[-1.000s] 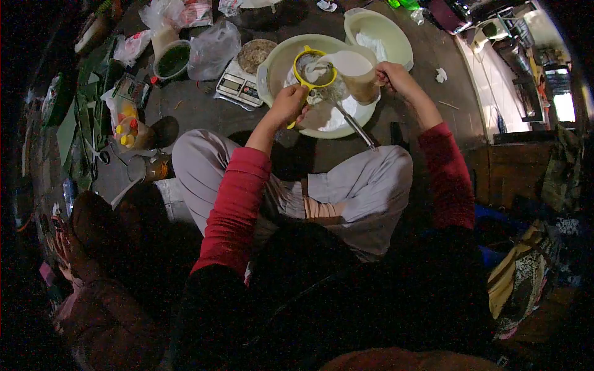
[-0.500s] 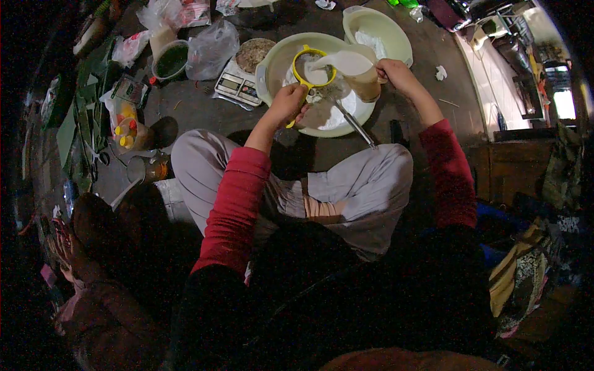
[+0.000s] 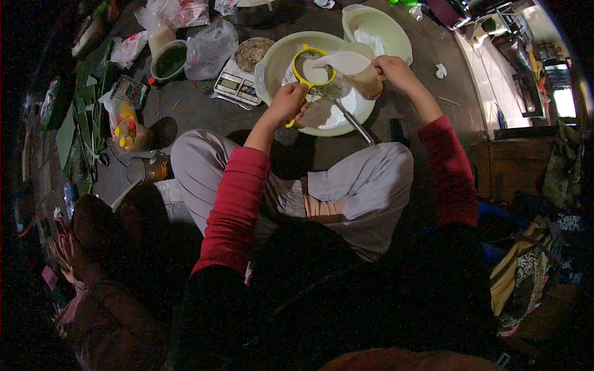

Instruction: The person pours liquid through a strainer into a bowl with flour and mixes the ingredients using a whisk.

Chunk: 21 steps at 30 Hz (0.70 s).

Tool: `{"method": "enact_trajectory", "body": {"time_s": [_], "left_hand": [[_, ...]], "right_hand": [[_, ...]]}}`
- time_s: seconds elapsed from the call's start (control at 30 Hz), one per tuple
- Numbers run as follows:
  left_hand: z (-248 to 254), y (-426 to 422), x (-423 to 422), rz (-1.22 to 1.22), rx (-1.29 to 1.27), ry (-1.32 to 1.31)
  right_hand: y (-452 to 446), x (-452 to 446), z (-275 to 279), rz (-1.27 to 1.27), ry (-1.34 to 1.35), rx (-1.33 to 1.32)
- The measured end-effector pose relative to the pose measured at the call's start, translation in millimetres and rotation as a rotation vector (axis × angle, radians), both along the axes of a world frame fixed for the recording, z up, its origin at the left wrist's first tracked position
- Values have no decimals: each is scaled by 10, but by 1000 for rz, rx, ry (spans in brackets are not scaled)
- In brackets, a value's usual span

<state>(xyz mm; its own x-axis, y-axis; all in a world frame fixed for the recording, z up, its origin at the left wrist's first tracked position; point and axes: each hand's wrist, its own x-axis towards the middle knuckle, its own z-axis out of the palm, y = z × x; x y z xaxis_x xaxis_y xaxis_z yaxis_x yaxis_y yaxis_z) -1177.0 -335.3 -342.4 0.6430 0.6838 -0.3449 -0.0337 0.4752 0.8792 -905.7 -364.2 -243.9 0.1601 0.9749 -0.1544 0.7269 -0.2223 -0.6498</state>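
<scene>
My left hand [image 3: 288, 105] is closed round the handle of a yellow-rimmed strainer [image 3: 315, 84], held over a large pale green basin [image 3: 268, 69]. In my right hand [image 3: 396, 72] is the handle of a see-through plastic jug [image 3: 365, 80], tipped to the left. Whitish liquid runs from its spout into the strainer. White powder or paste lies in the basin under the strainer. A metal whisk [image 3: 354, 120] leans on the basin's near rim, its handle towards my knee and its wires partly hidden.
A second basin [image 3: 396, 38] with white powder stands behind. To the left are a kitchen scale [image 3: 235, 85] bearing a bowl, a tub of green stuff [image 3: 169, 64], plastic bags [image 3: 211, 49], bottles with yellow caps [image 3: 125, 137] and long leaves [image 3: 71, 133]. Another person's hand [image 3: 65, 247] shows at far left.
The jug has tipped slightly further and the liquid in it looks lower. Both hands have stayed nearly in place, and the strainer too.
</scene>
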Motion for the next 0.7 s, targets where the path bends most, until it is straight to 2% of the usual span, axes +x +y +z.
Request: {"method": "enact_trajectory", "body": {"time_s": [0.7], "left_hand": [[26,-8,-4,-13,25,7]], "right_hand": [[13,-83,108,18,-202,-38]]}}
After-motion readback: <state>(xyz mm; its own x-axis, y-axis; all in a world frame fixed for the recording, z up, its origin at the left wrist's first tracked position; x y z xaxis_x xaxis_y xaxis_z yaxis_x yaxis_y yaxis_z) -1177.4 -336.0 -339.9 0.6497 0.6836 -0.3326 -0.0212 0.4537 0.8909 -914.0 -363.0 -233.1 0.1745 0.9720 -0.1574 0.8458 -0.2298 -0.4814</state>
